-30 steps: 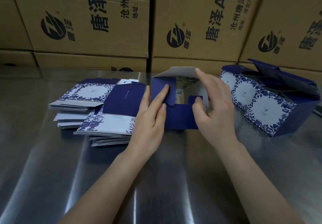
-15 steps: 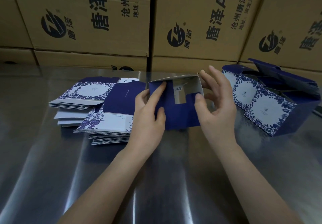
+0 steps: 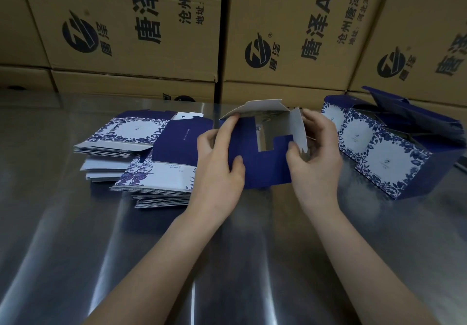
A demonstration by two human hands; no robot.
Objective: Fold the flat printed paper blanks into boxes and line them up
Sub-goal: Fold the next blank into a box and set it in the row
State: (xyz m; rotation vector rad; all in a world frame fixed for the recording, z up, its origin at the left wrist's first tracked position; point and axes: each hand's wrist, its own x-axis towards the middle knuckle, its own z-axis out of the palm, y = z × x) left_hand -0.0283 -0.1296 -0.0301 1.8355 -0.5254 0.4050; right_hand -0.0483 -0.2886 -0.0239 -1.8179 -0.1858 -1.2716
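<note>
- Worktop [image 3: 75, 248]: polished metal, streaked with glare.
- Left of centre: two loose stacks of flat blanks [image 3: 156, 180], the near stack overlapping the far one.
- Right: folded boxes [image 3: 379, 157] in a touching row, top flaps open.
- Far edge: brown cartons [image 3: 126, 33].

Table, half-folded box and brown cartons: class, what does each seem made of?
Table: likely brushed steel; streaky reflections. Half-folded box: thin printed card, blue outside, white inside. Cartons: probably corrugated cardboard; matte brown, black print.

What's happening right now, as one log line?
step: folding flaps | left hand: grips half-folded box | right hand: pinches its side flap | right: folded boxes in row | left: stacked flat blanks
</note>
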